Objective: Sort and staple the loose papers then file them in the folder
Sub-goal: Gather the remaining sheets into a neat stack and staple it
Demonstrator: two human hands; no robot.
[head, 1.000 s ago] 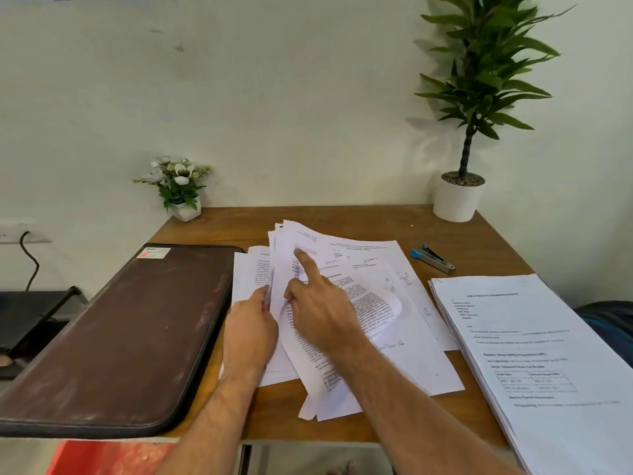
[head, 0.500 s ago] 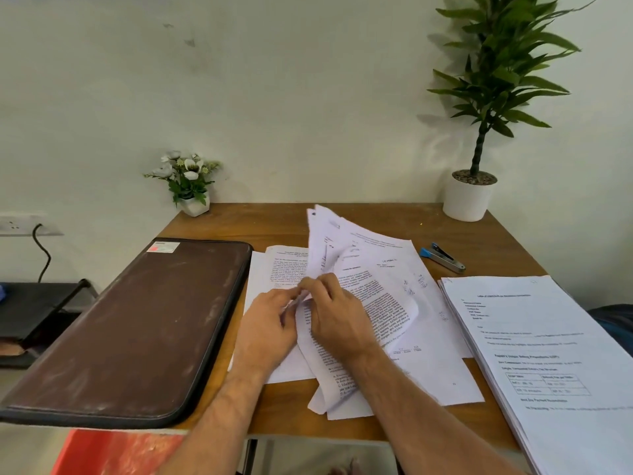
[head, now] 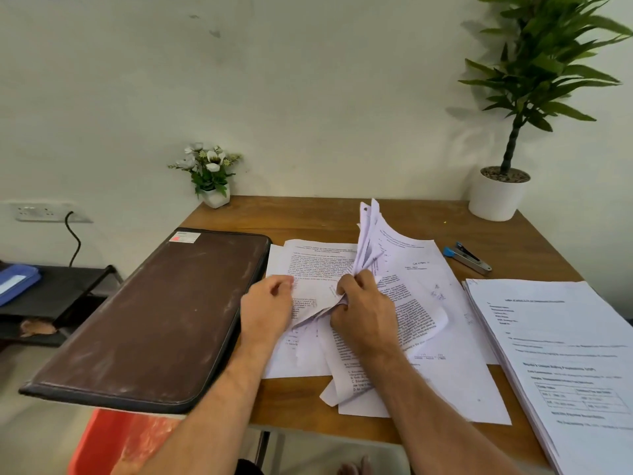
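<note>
With the right hand (head: 364, 315) gripping a fanned, half-lifted bunch of the loose papers (head: 424, 296) mid-counter and the left hand (head: 265, 308) resting loosely curled on a sheet, crumpled pages risk tearing or sliding out of order before reaching the stapler (head: 467, 257) or closed folder (head: 154, 317).

Brown folder (head: 150, 317) left, red-white sticker (head: 185, 237); white papers (head: 421, 286) black print; blue-silver stapler (head: 467, 257); brown desk (head: 308, 214); white pots (head: 496, 197); orange object (head: 113, 443), possibly a bin.
</note>
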